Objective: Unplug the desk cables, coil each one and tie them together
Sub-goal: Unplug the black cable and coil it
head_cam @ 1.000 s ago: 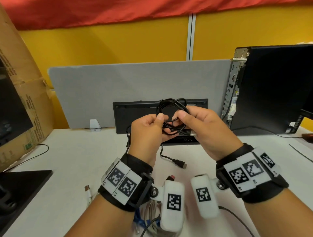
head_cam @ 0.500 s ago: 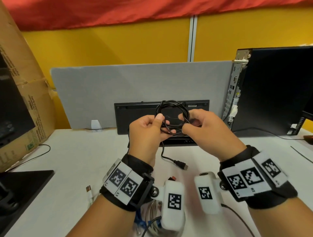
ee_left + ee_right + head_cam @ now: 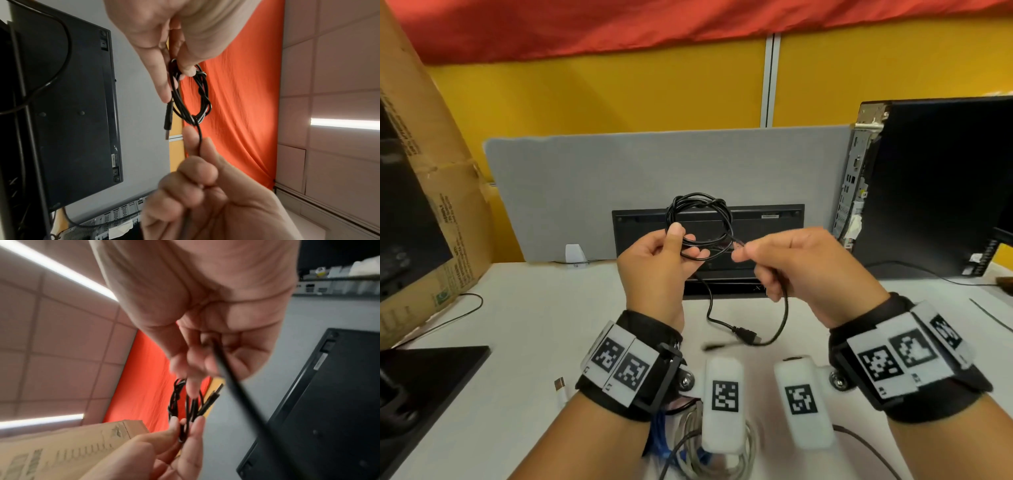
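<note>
A thin black cable, wound into a small coil (image 3: 700, 219), is held up over the white desk (image 3: 517, 325). My left hand (image 3: 685, 243) pinches the coil's lower edge between thumb and fingers (image 3: 180, 69). My right hand (image 3: 739, 248), just right of the coil, grips a strand that leaves it (image 3: 199, 142) and runs through the curled fingers (image 3: 218, 356). Below that hand the loose tail (image 3: 786, 308) hangs in a loop. Another strand drops from the coil to a black plug (image 3: 748, 335) near the desk. A second plug (image 3: 168, 118) hangs beside the coil.
A black keyboard (image 3: 763, 222) leans on a grey divider (image 3: 585, 188) behind the hands. A PC tower (image 3: 928, 188) stands right, a cardboard box (image 3: 431, 205) left. A bundle of grey and blue cables (image 3: 688, 442) lies at the near edge beside a white connector (image 3: 560, 387).
My hands have drawn apart. The right hand has pulled a strand out to the right of the coil, and the tail now hangs in a loop under it.
</note>
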`<action>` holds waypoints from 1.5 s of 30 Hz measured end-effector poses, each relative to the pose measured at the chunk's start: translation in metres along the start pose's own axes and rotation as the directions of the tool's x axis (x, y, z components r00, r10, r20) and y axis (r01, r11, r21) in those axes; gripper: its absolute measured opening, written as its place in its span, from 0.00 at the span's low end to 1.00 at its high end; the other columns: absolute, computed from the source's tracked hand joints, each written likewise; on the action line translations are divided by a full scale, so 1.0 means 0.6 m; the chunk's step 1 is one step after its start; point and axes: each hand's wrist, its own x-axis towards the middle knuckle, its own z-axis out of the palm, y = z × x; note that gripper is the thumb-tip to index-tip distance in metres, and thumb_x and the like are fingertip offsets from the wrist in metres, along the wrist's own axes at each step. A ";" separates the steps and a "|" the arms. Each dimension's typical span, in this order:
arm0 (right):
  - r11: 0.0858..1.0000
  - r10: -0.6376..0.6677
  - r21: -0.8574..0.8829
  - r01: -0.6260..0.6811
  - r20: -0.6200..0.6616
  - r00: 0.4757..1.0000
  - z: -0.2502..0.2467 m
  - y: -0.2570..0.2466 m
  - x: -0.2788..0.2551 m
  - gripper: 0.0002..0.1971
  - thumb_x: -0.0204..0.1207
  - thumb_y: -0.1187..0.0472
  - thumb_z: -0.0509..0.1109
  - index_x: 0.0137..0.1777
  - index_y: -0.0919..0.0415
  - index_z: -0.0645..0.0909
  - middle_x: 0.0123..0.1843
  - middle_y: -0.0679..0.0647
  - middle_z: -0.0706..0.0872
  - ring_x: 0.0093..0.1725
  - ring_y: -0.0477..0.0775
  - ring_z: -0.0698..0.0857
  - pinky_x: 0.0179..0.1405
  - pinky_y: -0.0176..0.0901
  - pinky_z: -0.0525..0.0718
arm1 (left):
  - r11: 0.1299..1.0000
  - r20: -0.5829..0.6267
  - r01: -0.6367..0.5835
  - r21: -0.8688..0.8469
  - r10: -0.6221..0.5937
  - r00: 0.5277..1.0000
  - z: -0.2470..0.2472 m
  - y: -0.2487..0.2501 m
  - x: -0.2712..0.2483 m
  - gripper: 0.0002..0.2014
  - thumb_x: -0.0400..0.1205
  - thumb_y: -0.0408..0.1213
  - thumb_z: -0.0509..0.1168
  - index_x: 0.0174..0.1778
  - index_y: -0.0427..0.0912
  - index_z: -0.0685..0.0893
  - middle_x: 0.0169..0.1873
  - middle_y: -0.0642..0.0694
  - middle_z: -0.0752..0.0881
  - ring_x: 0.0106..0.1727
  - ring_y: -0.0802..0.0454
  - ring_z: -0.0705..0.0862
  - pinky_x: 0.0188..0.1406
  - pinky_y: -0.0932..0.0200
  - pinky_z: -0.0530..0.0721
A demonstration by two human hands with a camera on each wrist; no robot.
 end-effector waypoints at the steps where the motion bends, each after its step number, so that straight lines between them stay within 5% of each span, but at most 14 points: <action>1: 0.998 0.006 -0.070 -0.004 0.025 1.000 0.002 0.001 0.000 0.08 0.78 0.63 0.71 0.44 0.62 0.92 0.26 0.55 0.85 0.25 0.50 0.79 0.26 0.40 0.81 | 1.000 0.011 0.000 -0.011 0.000 1.000 0.001 -0.001 -0.001 0.09 0.84 0.32 0.64 0.40 0.32 0.85 0.31 0.42 0.87 0.28 0.55 0.86 0.38 0.57 0.90; 4: 0.971 -0.028 -0.236 0.027 -0.002 1.000 0.007 0.014 0.003 0.06 0.76 0.58 0.74 0.43 0.57 0.93 0.35 0.52 0.92 0.37 0.45 0.88 0.44 0.37 0.87 | 1.000 0.086 0.021 0.000 -0.021 0.996 0.005 -0.005 -0.008 0.09 0.85 0.32 0.64 0.41 0.32 0.85 0.33 0.41 0.88 0.32 0.51 0.88 0.38 0.57 0.89; 8: 0.944 -0.145 -0.315 0.102 -0.117 0.982 0.004 0.027 0.009 0.05 0.75 0.58 0.76 0.40 0.51 0.92 0.27 0.40 0.88 0.30 0.31 0.84 0.34 0.19 0.77 | 0.997 0.216 0.068 0.039 -0.075 0.974 0.012 -0.008 -0.016 0.09 0.85 0.31 0.63 0.43 0.31 0.84 0.35 0.41 0.91 0.37 0.47 0.91 0.40 0.57 0.90; 10: 0.959 -0.154 -0.264 0.102 -0.184 0.971 -0.001 0.030 0.012 0.07 0.73 0.60 0.77 0.35 0.51 0.91 0.23 0.43 0.86 0.24 0.36 0.83 0.29 0.26 0.80 | 0.995 0.260 0.059 0.074 -0.077 0.963 0.010 -0.008 -0.014 0.09 0.85 0.31 0.63 0.46 0.28 0.84 0.39 0.40 0.92 0.42 0.46 0.92 0.43 0.57 0.90; 13: 0.974 -0.171 -0.187 0.125 -0.254 0.952 0.000 0.030 0.012 0.09 0.73 0.65 0.77 0.34 0.53 0.90 0.27 0.52 0.90 0.27 0.48 0.89 0.36 0.42 0.90 | 0.994 0.308 0.054 0.091 -0.080 0.948 0.006 -0.003 -0.011 0.10 0.85 0.31 0.64 0.48 0.25 0.83 0.42 0.39 0.92 0.46 0.49 0.91 0.46 0.58 0.89; 17: 0.976 -0.210 -0.021 0.216 -0.349 0.913 0.003 0.030 0.013 0.06 0.74 0.69 0.75 0.40 0.59 0.91 0.35 0.55 0.92 0.37 0.53 0.93 0.42 0.45 0.91 | 0.988 0.369 0.151 0.005 -0.142 0.918 0.005 0.001 -0.014 0.06 0.85 0.25 0.62 0.54 0.30 0.82 0.45 0.37 0.92 0.48 0.46 0.91 0.45 0.57 0.90; 22: 0.904 -0.061 0.378 0.202 -0.354 0.933 0.014 0.024 0.009 0.04 0.77 0.72 0.71 0.46 0.71 0.88 0.41 0.62 0.92 0.44 0.58 0.93 0.44 0.43 0.90 | 0.975 0.408 0.218 -0.046 -0.181 0.895 0.007 0.002 -0.020 0.08 0.82 0.23 0.63 0.55 0.28 0.82 0.46 0.35 0.91 0.52 0.42 0.91 0.45 0.57 0.90; 26: 0.835 0.020 0.534 0.136 -0.276 0.961 0.017 0.014 0.003 0.05 0.78 0.72 0.68 0.49 0.73 0.86 0.43 0.64 0.92 0.45 0.57 0.92 0.45 0.43 0.90 | 0.979 0.369 0.202 -0.039 -0.173 0.913 0.011 -0.004 -0.025 0.07 0.81 0.22 0.65 0.53 0.29 0.84 0.45 0.35 0.92 0.50 0.42 0.91 0.43 0.59 0.90; 30: 0.863 0.004 0.487 0.132 -0.269 0.963 0.019 0.008 -0.002 0.05 0.76 0.70 0.72 0.48 0.72 0.86 0.43 0.65 0.92 0.44 0.58 0.92 0.43 0.42 0.90 | 0.982 0.357 0.184 -0.028 -0.162 0.920 0.012 -0.010 -0.026 0.07 0.81 0.22 0.65 0.53 0.31 0.86 0.45 0.36 0.92 0.50 0.43 0.91 0.41 0.60 0.89; 35: 0.919 -0.054 0.368 0.139 -0.233 0.971 0.017 0.008 -0.002 0.06 0.73 0.70 0.74 0.47 0.72 0.87 0.50 0.69 0.90 0.53 0.64 0.90 0.54 0.51 0.89 | 0.973 0.426 0.229 -0.013 -0.202 0.882 0.013 -0.014 -0.028 0.08 0.82 0.23 0.63 0.53 0.31 0.87 0.47 0.37 0.92 0.50 0.43 0.91 0.42 0.60 0.89; 38: 0.918 -0.073 0.369 0.146 -0.205 0.976 0.010 0.007 0.001 0.09 0.73 0.71 0.73 0.53 0.69 0.86 0.49 0.63 0.92 0.49 0.59 0.91 0.51 0.46 0.89 | 0.959 0.434 0.283 -0.008 -0.252 0.865 0.011 -0.009 -0.024 0.08 0.83 0.29 0.64 0.52 0.30 0.87 0.46 0.33 0.91 0.49 0.40 0.91 0.41 0.57 0.90; 42: 0.937 -0.135 0.298 0.182 -0.174 0.976 0.008 0.007 0.002 0.11 0.76 0.71 0.71 0.56 0.61 0.86 0.47 0.58 0.92 0.50 0.56 0.91 0.53 0.44 0.88 | 0.963 0.330 0.261 0.068 -0.269 0.905 0.013 -0.009 -0.021 0.07 0.81 0.34 0.69 0.50 0.34 0.87 0.42 0.36 0.91 0.40 0.42 0.92 0.36 0.53 0.90; 45: 0.903 -0.132 0.401 0.156 -0.086 0.988 0.009 0.005 0.002 0.09 0.80 0.71 0.64 0.56 0.64 0.83 0.38 0.54 0.88 0.42 0.53 0.88 0.51 0.45 0.87 | 0.933 0.289 0.350 0.085 -0.359 0.887 0.012 -0.012 -0.019 0.13 0.79 0.34 0.71 0.57 0.31 0.86 0.54 0.30 0.88 0.39 0.44 0.90 0.34 0.56 0.88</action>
